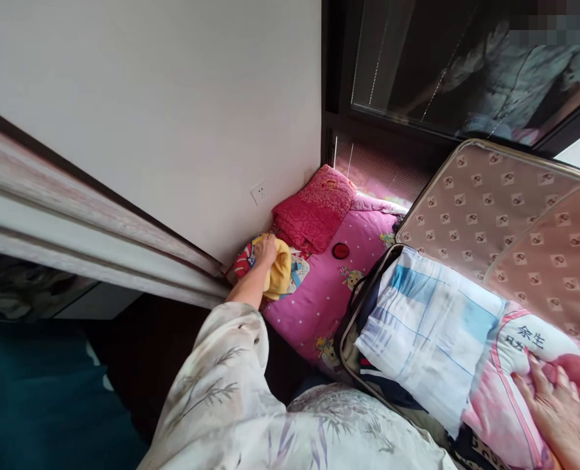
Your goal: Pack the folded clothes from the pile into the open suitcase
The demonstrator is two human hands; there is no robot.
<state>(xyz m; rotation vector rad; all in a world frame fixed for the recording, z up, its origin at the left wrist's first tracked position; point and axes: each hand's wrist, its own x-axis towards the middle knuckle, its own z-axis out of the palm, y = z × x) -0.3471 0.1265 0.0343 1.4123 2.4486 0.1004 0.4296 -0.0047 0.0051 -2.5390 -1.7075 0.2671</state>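
My left hand (pixel 266 250) reaches out to a yellow cloth (pixel 281 271), its fingers closed on the fabric. Beneath and beside that cloth are patterned fabric pieces (pixel 243 258) with red, blue and white in them. My right hand (pixel 557 408) lies spread and flat on a pink and white folded textile (pixel 508 385) printed with dark characters. This textile rests in an open suitcase (pixel 349 320), next to a folded white and blue checked cloth (pixel 432 333). Dark fabrics show under both.
The suitcase's patterned lid (pixel 520 228) leans back by the dark-framed window (pixel 417 124). A folded red textile (pixel 314 209) and a round dark-red object (pixel 340 250) lie on the pink padded cover (pixel 309 307). A white wall (pixel 172 117) and curtain (pixel 98 215) stand at left.
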